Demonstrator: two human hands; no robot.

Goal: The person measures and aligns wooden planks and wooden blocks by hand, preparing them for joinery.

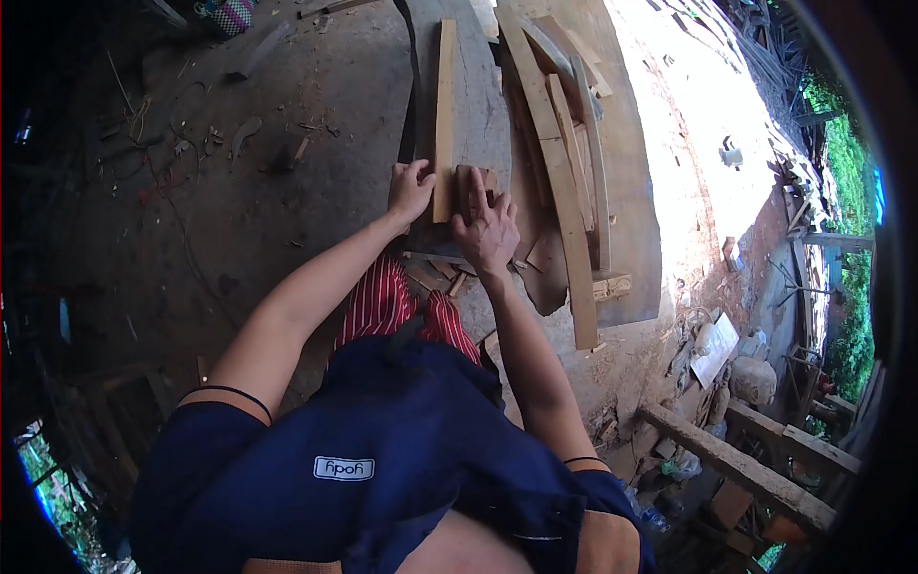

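A long pale wooden strip (445, 105) lies lengthwise on a grey, worn wooden plank (475, 86). At the strip's near left edge is my left hand (410, 194), its fingers curled and closed against the wood. My right hand (489, 232) is closed over a small reddish-brown wooden block (466, 191) just right of the strip, the index finger stretched forward along its top. The palm and fingers hide part of the block, so its exact kind does not show.
Several curved and straight wood pieces (559, 153) lie to the right on a broad wooden sheet (633, 220). Wood scraps (445, 273) litter the ground by my legs. Thick beams (736, 464) and clutter are at the lower right. A patterned basket (229, 14) stands far left.
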